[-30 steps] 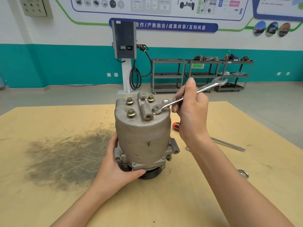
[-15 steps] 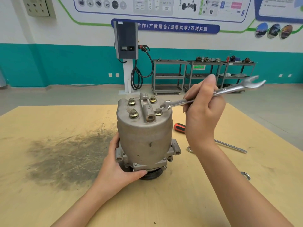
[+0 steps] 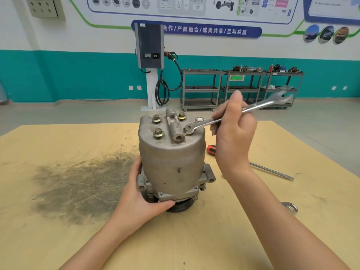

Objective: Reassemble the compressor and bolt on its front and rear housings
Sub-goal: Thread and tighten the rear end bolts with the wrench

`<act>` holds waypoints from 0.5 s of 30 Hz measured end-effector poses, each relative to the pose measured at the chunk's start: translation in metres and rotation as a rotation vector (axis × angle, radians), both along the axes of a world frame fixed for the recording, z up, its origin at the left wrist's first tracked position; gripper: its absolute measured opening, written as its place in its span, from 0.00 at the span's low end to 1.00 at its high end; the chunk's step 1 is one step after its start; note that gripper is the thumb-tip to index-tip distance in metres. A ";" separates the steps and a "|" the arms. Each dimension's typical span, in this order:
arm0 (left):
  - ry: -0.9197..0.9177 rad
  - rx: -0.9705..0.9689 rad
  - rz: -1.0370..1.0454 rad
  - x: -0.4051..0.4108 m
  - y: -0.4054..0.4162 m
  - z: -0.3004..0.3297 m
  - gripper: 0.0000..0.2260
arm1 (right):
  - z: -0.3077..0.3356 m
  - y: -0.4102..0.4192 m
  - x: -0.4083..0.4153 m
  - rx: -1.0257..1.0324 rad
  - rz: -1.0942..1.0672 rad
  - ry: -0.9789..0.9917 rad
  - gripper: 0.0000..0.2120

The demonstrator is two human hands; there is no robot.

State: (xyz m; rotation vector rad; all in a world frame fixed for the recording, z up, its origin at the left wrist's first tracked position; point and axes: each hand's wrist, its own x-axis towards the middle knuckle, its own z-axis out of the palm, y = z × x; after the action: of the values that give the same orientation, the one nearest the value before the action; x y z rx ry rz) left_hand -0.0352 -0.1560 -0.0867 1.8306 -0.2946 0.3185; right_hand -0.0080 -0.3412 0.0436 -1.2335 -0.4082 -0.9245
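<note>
The left hand (image 3: 140, 199) grips the compressor (image 3: 171, 158) base mid-surface (image 3: 58, 240). The right hand (image 3: 233, 137) grasps a wrench (image 3: 229, 115), apparently seated on a bolt (image 3: 188, 131).

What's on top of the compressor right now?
On the compressor top: three exposed bolts, a ported block, a round cap. The wrench, held by the right hand, covers the fourth bolt.

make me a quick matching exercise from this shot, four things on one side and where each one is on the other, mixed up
Things:
1. wrench
2. compressor
3. screwdriver
4. dark smudge

Places:
A. lying on the table behind the right forearm
B. stained into the table left of the compressor
C. in the right hand, its end on a top bolt
D. standing upright, steadied at its base by the left hand

Pairs: 1-C, 2-D, 3-A, 4-B
</note>
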 end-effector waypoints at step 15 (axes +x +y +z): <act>0.010 -0.007 -0.005 0.000 0.001 -0.001 0.49 | 0.008 -0.008 -0.003 -0.004 0.043 -0.011 0.23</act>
State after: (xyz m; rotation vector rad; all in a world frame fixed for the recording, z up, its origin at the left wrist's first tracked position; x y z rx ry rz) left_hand -0.0349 -0.1549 -0.0873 1.8233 -0.2911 0.3063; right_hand -0.0111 -0.3490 0.0514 -1.2190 -0.4435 -0.8944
